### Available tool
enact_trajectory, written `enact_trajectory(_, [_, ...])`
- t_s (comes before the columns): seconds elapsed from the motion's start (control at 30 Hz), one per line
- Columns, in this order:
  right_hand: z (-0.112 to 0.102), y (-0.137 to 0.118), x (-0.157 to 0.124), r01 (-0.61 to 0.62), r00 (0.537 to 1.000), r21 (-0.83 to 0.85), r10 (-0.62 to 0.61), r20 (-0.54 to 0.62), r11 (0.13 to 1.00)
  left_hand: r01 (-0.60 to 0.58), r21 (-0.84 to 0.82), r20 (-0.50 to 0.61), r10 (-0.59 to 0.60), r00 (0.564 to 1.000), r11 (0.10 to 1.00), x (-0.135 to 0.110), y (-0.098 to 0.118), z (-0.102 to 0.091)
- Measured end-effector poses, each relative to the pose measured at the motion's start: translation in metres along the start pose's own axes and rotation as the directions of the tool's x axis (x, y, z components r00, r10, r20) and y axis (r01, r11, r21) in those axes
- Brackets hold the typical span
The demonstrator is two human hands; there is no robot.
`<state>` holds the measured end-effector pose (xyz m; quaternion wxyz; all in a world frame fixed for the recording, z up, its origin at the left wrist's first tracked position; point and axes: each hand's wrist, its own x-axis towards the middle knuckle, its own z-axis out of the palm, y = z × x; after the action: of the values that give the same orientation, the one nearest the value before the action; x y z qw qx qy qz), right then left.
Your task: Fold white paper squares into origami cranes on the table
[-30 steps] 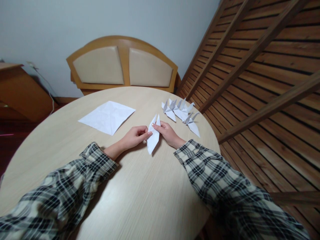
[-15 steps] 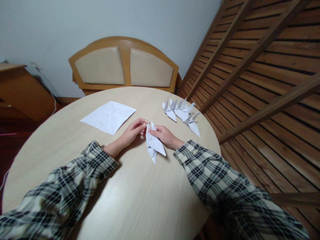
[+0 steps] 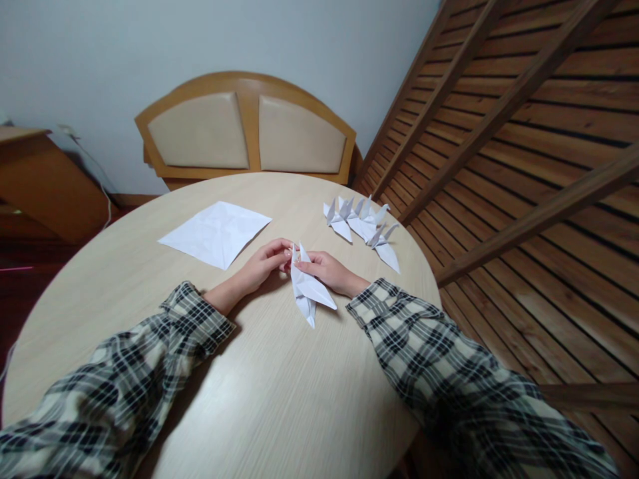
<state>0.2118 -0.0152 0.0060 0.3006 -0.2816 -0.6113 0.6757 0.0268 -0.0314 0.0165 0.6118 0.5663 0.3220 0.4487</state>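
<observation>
Paper figure [image 3: 309, 287] sits between right hand [image 3: 329, 271] — pinching it — and left hand [image 3: 267, 266], curled alongside, grip unclear.

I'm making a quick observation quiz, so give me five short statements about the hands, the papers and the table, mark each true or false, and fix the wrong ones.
1. The right hand holds a folded white paper. True.
2. The left hand rests on the flat sheet. False: its fingers are by the upper points of the folded paper, apart from the sheet.
3. Folded paper birds stand beyond the right hand. True.
4. The table has a square top. False: its edge is rounded.
5. The sleeves are plain white. False: both have a dark and light plaid.
</observation>
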Motion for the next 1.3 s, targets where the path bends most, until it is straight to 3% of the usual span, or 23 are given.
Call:
enact_trajectory(0.47, [-0.0005, -0.0021, -0.0006, -0.045, 0.999, -0.036, 0.044, -0.019, 0.998, -0.074, 0.051, 0.009, 0.074, 0.997, 0.996, 0.0004, 0.0006, -0.0017])
enact_trajectory(0.83, [0.0001, -0.0024, -0.0015, 0.001, 0.998, -0.069, -0.005, -0.055, 0.998, -0.165, 0.194, -0.010, 0.171, 0.985, 0.967, 0.0009, -0.0024, -0.0018])
enact_trajectory(1.0, [0.0023, -0.0013, -0.0004, 0.007, 0.997, -0.099, -0.015, -0.081, 0.995, -0.235, 0.378, -0.034, 0.267, 0.963, 0.896, -0.0006, 0.0008, 0.0014])
enact_trajectory(1.3, [0.0026, 0.0008, 0.0007, 0.084, 0.988, -0.209, -0.109, -0.110, 0.974, -0.258, 0.637, -0.063, 0.382, 0.922, 0.726, -0.0036, 0.0020, 0.0032])
